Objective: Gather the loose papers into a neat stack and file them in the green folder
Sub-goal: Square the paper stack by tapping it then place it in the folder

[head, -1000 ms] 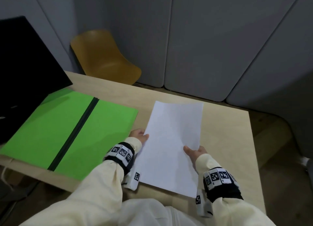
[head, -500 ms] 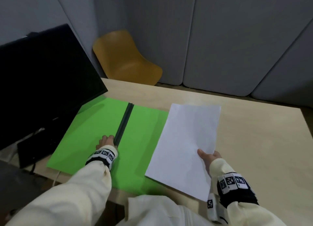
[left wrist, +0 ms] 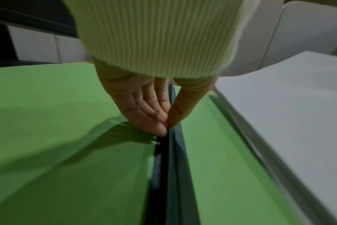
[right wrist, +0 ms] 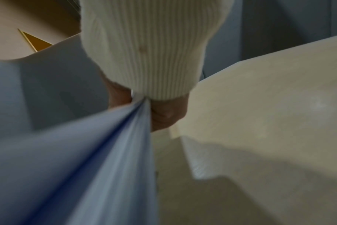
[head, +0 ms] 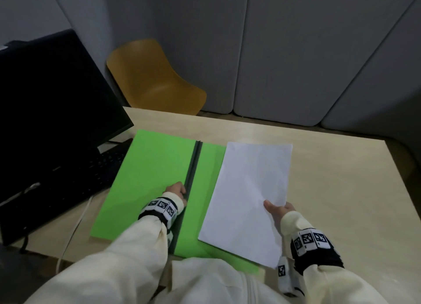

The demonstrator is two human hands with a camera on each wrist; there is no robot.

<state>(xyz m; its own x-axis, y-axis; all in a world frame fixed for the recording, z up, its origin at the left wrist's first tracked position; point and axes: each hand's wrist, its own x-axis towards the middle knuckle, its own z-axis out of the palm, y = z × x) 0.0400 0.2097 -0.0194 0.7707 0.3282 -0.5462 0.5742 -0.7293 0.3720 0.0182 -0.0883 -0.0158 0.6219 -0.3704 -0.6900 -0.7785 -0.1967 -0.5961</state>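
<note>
Right wrist view is blurring; sheet edges are smearing there. The green folder (head: 155, 185) is lying at centre left of the head view, its near right corner hiding under the paper stack (head: 250, 194). Bare table (head: 341, 178) is opening to the right. The left hand (left wrist: 150, 106) is pinching the folder's dark strap (left wrist: 175, 167); the right hand (head: 279, 212) is gripping the stack's lower right edge.

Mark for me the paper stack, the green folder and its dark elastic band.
paper stack (head: 250, 190): head view, middle of the top sheet.
green folder (head: 150, 178): head view, bare cover left of the band.
dark elastic band (left wrist: 171, 175): left wrist view, stretch below the pinching fingers.
</note>
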